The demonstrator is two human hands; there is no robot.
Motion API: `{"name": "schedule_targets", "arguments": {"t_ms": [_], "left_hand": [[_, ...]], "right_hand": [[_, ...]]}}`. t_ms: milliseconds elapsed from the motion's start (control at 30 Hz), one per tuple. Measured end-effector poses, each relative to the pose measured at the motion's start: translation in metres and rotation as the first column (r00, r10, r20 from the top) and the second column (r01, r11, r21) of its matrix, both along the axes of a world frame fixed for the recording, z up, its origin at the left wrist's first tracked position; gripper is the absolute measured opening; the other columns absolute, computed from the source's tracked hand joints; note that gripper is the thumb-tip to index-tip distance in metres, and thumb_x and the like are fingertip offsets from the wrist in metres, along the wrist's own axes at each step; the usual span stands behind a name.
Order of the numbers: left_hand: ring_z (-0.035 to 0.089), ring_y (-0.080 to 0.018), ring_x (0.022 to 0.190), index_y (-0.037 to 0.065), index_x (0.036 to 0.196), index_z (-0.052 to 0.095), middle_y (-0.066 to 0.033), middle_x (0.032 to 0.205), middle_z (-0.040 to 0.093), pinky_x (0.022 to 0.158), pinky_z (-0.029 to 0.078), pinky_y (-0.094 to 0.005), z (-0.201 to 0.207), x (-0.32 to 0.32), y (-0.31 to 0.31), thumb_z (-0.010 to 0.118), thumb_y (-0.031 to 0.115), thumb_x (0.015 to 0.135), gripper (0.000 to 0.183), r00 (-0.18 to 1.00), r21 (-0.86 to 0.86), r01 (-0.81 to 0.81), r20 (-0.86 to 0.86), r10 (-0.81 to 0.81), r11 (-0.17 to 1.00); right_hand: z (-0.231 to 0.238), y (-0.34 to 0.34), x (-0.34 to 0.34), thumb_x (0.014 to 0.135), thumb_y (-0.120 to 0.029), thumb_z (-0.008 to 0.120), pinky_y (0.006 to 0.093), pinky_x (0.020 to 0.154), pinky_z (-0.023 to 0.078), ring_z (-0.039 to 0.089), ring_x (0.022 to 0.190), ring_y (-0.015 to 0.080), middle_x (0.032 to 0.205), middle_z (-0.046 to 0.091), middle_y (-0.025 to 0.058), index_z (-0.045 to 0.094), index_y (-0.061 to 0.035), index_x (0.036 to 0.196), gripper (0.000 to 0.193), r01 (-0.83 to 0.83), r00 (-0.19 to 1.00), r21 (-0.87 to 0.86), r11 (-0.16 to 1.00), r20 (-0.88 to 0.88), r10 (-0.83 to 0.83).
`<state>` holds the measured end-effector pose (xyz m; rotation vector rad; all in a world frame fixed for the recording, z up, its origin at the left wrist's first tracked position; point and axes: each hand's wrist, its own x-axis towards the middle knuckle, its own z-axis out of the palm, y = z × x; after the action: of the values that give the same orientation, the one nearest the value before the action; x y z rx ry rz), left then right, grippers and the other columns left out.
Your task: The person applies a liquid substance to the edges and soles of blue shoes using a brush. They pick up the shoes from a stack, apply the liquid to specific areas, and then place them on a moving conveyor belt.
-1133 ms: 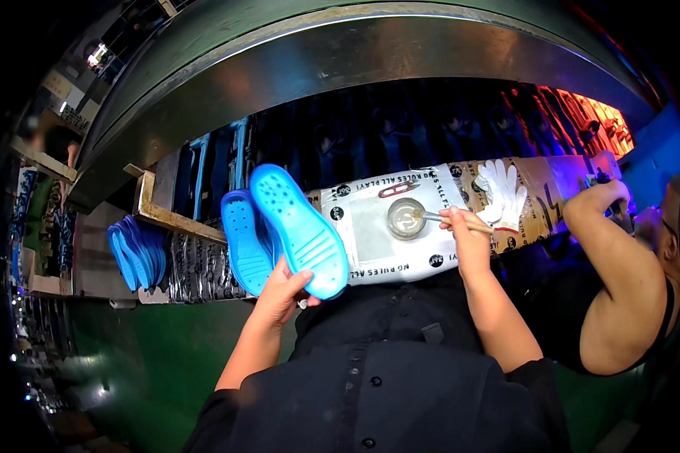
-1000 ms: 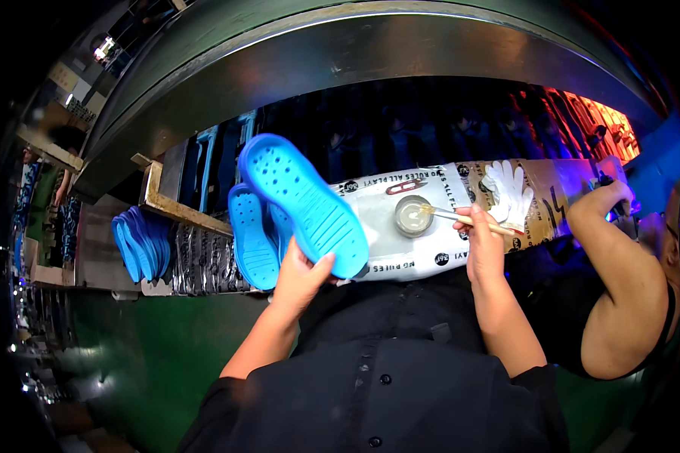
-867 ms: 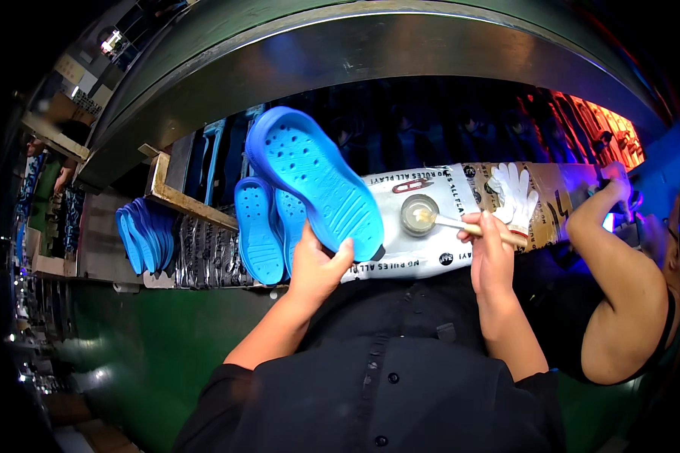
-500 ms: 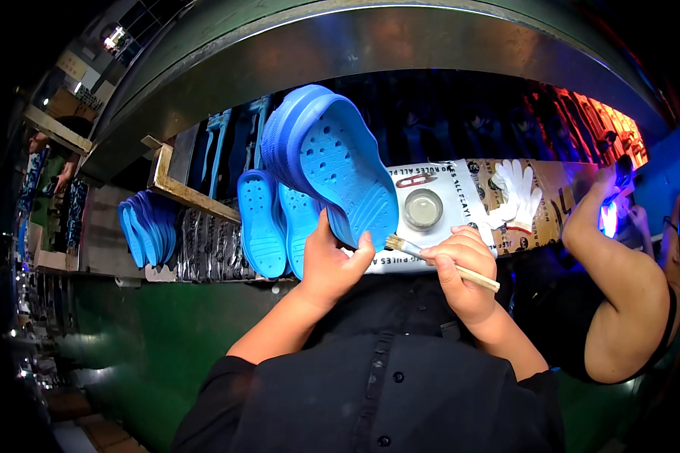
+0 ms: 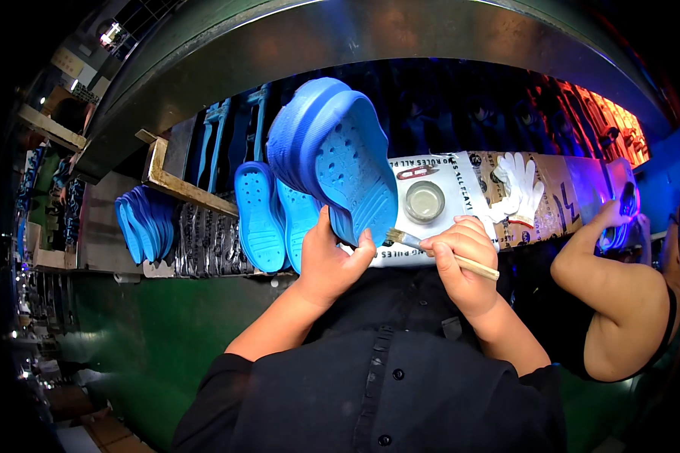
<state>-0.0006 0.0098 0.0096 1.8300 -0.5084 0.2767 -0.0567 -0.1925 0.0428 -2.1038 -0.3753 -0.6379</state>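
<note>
My left hand (image 5: pixel 330 260) grips a stack of blue shoe soles (image 5: pixel 353 162) by the heel end, with the thumb on the front sole's edge. The stack is held tilted up, its holed inner face toward me. In my right hand (image 5: pixel 465 260) is a paintbrush (image 5: pixel 474 267) with a pale wooden handle. Its bristles are right by the heel rim of the front sole; whether they touch it I cannot tell. Just beyond the brush sits a small round bowl (image 5: pixel 425 202) of greyish liquid. Two more blue soles (image 5: pixel 258 219) lie left of the stack, one partly hidden.
A white glove (image 5: pixel 520 189) and a red-handled tool (image 5: pixel 415 173) lie on the covered bench. Nested blue soles (image 5: pixel 145 224) stand at the far left, near a wooden frame (image 5: pixel 181 185). A metal beam (image 5: pixel 370 34) spans the back. Another person's arm (image 5: pixel 608 279) works close on my right.
The brush has shifted slightly along the heel rim of the sole. My left hand keeps its hold on the stack, which has turned a little. The other person's arm has moved.
</note>
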Motion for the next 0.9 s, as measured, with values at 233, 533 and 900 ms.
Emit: {"name": "schedule_targets", "arguments": {"t_ms": [233,533,900], "left_hand": [[0.065,-0.0289,0.069,-0.005,0.11,0.046,-0.0163,0.079,0.064,0.063,0.049,-0.0326,-0.001,0.001,0.0,0.064,0.004,0.069,0.045,0.999,-0.02,-0.028,-0.021,0.028,0.999],[0.063,-0.0251,0.065,-0.001,0.103,0.05,-0.0138,0.076,0.062,0.062,0.049,-0.0308,-0.004,-0.002,-0.001,0.066,0.002,0.068,0.038,0.996,0.007,-0.033,0.077,0.033,0.999],[0.062,-0.0234,0.064,-0.002,0.099,0.051,-0.0131,0.076,0.061,0.06,0.048,-0.0307,-0.006,0.0,-0.006,0.067,0.001,0.068,0.035,0.988,-0.03,-0.05,0.144,0.054,0.998]], "right_hand": [[-0.001,-0.005,-0.003,0.08,-0.01,0.06,0.0336,0.072,0.039,0.052,0.06,0.0218,0.063,0.06,0.0053,0.066,-0.0059,0.07,0.012,0.024,0.999,0.04,0.999,0.039,-0.025],[-0.002,-0.006,-0.005,0.079,-0.013,0.062,0.0356,0.078,0.04,0.055,0.06,0.0207,0.062,0.06,0.0038,0.067,-0.0063,0.072,0.011,0.001,1.0,0.023,1.0,0.015,-0.002],[-0.007,-0.004,-0.006,0.081,-0.015,0.061,0.0351,0.079,0.04,0.056,0.062,0.0196,0.063,0.062,0.0036,0.068,-0.007,0.073,0.013,0.013,1.0,0.087,0.996,0.026,-0.015]]}}
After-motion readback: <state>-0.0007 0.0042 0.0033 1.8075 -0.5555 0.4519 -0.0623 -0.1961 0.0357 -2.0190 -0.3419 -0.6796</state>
